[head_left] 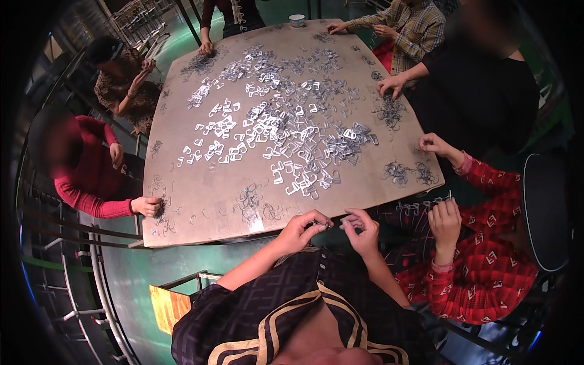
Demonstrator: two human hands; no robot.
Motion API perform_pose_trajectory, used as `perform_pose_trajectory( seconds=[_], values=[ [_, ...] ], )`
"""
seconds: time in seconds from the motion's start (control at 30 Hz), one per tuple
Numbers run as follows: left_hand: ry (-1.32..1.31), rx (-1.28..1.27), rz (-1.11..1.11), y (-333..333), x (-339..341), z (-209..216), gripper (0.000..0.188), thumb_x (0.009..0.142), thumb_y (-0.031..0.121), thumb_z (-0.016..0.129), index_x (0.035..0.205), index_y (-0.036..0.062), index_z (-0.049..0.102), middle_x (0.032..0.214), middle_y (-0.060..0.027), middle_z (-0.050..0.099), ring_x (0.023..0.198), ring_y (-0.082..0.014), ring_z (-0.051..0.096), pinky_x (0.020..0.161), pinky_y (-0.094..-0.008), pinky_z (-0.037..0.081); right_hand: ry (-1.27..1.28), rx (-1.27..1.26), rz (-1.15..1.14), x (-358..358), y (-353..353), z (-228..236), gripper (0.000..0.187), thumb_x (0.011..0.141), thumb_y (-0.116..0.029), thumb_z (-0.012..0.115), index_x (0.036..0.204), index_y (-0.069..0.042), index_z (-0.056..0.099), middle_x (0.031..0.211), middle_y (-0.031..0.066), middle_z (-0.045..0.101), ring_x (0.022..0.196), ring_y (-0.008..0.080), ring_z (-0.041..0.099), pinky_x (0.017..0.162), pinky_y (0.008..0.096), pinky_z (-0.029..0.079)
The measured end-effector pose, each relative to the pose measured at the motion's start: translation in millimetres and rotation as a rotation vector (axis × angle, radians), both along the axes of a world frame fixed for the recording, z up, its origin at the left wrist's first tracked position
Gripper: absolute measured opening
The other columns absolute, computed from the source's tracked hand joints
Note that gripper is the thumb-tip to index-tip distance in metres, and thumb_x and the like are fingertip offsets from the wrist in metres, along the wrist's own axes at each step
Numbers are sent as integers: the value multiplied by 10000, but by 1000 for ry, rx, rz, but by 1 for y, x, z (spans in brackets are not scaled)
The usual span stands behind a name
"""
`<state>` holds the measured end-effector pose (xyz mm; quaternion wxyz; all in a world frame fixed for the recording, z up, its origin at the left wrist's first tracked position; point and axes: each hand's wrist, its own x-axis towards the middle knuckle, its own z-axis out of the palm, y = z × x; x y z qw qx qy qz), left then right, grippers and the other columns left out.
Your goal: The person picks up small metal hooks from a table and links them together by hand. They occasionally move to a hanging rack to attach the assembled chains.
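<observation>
My left hand (302,230) is closed in a pinch at the table's near edge, with a small dark metal piece (329,224) at its fingertips; its exact kind is too small to tell. Just to the right, my right hand (361,232) has thumb and forefinger drawn together, a narrow gap away from the left fingertips. Whatever it may hold is too small to make out. Beyond my left hand lie loose dark wire pieces (248,204), thin and curved. Shiny silver metal hooks (267,121) are heaped over the middle of the table (182,140).
Several people sit round the table, handling small pieces. Close on my right, a person in a red patterned top (486,267) works. More wire heaps (396,173) line the right edge. A bowl (297,20) stands at the far edge. A wooden stool (170,309) is at lower left.
</observation>
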<state>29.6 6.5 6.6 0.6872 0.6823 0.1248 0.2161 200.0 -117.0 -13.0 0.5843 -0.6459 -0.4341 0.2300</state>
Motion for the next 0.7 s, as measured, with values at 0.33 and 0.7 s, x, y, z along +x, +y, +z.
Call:
perform_pose_trajectory(
  seconds=[0.33, 0.7],
  values=[
    [-34, 268, -4, -12, -3, -6, 63, 889, -4, 568, 950, -4, 552, 998, -121, 615, 941, -249, 596, 847, -336, 459, -605, -545, -273, 38, 109, -86, 398, 755, -251, 759, 1074, -43, 643, 956, 131, 605, 983, 331, 563, 862, 457, 439],
    [33, 269, 79, -19, -11, -15, 56, 882, -8, 572, 934, -3, 550, 970, -115, 617, 932, -255, 597, 832, -338, 463, -299, -464, -175, 55, 126, -86, 279, 713, -52, 755, 963, 4, 644, 785, 96, 668, 719, 257, 655, 674, 343, 517]
  ],
)
